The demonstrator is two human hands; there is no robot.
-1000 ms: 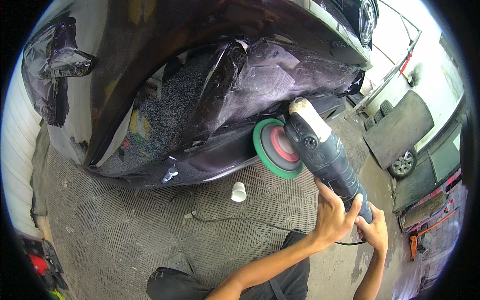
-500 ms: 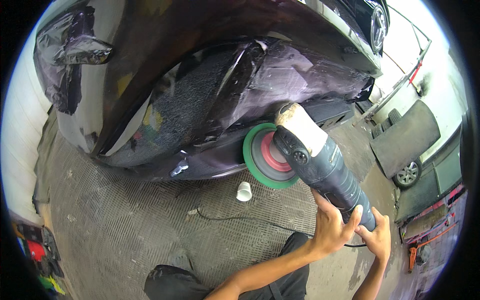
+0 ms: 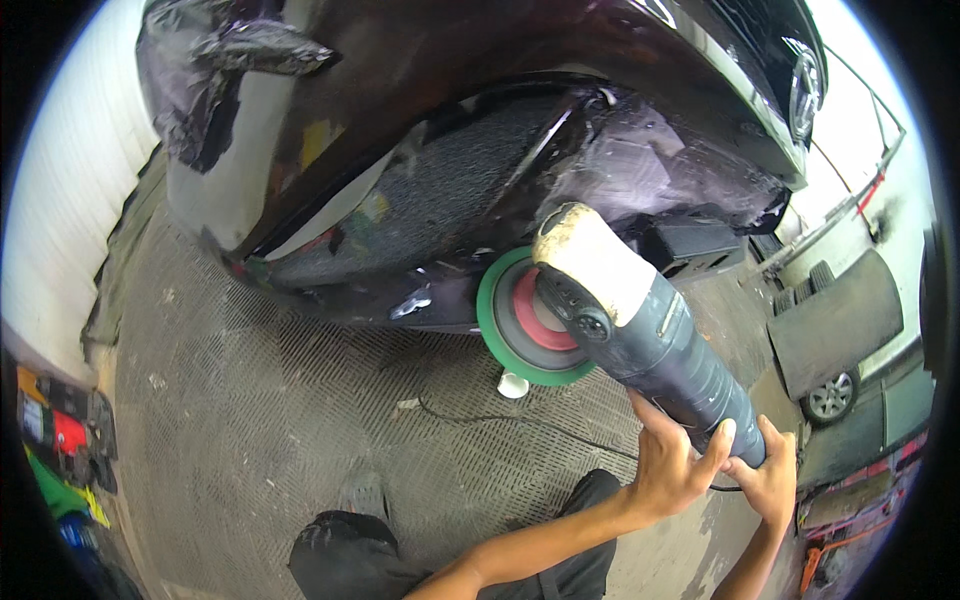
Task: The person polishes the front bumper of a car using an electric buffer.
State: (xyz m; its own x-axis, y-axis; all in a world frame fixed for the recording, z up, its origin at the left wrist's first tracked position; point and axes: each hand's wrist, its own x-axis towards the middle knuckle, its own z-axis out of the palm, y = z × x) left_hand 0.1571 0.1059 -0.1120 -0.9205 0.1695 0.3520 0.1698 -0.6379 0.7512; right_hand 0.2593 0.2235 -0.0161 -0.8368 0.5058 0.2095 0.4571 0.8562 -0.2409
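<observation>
Both the left hand (image 3: 672,462) and right hand (image 3: 768,480) grip the polisher (image 3: 640,330), whose green pad (image 3: 515,322) has crept left along the dark bumper (image 3: 420,230), now pressing its lower edge above the floor (image 3: 260,400).

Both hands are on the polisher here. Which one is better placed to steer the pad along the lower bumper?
Probably the left hand: it grips the polisher body nearer the green pad, which is against the dark bumper. The right hand holds the rear end.

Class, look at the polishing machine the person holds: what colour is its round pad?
Green around a red centre; the pad shows best in the head view.
</observation>
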